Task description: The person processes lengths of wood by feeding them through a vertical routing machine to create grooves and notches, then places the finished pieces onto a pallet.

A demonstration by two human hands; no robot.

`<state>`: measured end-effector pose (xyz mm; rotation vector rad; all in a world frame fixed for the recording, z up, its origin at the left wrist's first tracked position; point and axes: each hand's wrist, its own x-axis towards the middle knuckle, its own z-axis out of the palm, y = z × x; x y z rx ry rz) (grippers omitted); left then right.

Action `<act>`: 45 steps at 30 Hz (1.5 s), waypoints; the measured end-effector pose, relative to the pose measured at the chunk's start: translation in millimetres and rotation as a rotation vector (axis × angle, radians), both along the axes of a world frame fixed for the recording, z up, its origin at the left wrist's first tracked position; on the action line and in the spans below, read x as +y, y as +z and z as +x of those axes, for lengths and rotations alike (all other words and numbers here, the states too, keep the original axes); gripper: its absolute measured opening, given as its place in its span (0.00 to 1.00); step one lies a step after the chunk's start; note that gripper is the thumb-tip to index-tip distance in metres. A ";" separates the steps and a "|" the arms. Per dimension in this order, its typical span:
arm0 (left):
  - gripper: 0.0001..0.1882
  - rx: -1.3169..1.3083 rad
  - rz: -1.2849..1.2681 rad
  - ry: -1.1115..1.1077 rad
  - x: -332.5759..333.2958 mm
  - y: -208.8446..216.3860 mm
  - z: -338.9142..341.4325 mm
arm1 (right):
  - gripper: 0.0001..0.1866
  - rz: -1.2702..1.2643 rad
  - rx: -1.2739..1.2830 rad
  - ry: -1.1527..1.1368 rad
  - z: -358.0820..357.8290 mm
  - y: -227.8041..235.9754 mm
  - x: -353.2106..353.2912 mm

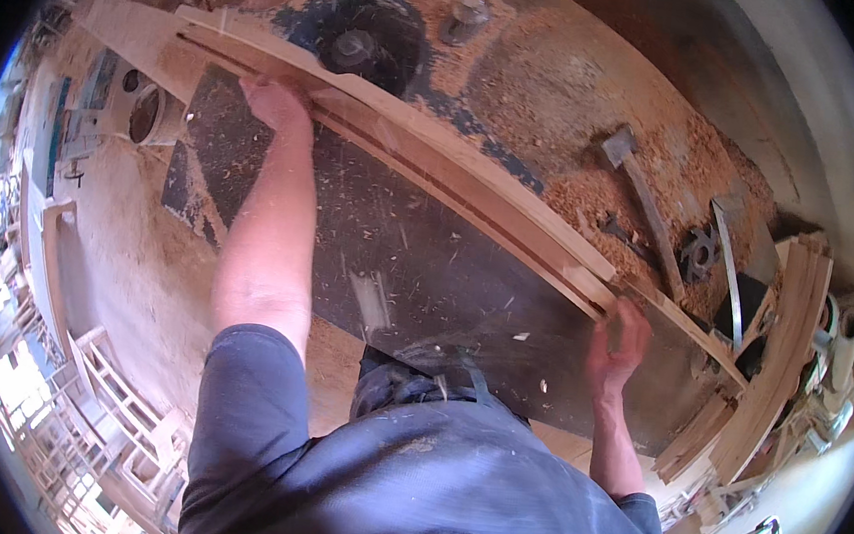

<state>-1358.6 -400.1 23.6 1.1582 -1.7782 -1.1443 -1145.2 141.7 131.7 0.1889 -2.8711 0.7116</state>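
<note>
My left hand (277, 105) lies flat, palm down, on the far end of a long curved wooden strip (425, 161); my fingers press its near edge against a second, wider strip (293, 61) behind it. That arm reaches straight out from my blue sleeve, nearly fully extended. My right hand (620, 342) is at the other end, wrist bent upward, fingers curled around the strip's edge near a small wooden block (586, 280). So both grips are closed on the same strip: the left pressing, the right wrapped.

The strip lies diagonally across the dark metal tabletop (417, 266), running from upper left to lower right. The tabletop is flecked with chips. Behind the strip, a round opening in the surface holds a cutter spindle (356, 49), with sawdust piled around it.

Farther back, sawdust (552, 86) covers much of the surface. A hammer (639, 188) rests in it, head toward the far side, and just beside its handle sits a toothed cutter head (699, 253). A bent metal strip (728, 261) lies close by. At my right, a stack of curved wooden pieces (775, 365) leans at the tabletop's edge. At my far left stands a round pale tub (153, 115); I cannot tell what is in it.
</note>
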 end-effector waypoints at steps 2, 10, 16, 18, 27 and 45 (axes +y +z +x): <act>0.15 -0.165 -0.153 0.034 -14.8 -10.6 -2.1 | 0.19 -0.026 0.034 0.261 -6.7 -4.6 0.2; 0.17 -0.091 -0.143 0.013 -7.8 -0.8 -0.8 | 0.20 -0.044 0.044 0.783 -43.6 -31.0 5.3; 0.22 -0.080 0.009 -0.009 -1.4 12.0 -9.6 | 0.16 -0.096 0.051 0.792 -47.1 -32.5 -0.1; 0.20 -0.064 -0.078 0.028 -28.5 -10.9 -6.5 | 0.14 -0.114 0.066 0.802 -50.5 -31.3 -6.9; 0.12 0.287 -0.079 -0.158 -133.5 -67.1 3.8 | 0.07 -0.229 0.136 0.790 -68.8 -33.0 -46.1; 0.12 0.282 0.404 -0.185 -138.6 -15.6 -37.9 | 0.02 -0.210 0.141 0.697 -84.9 -43.2 -118.7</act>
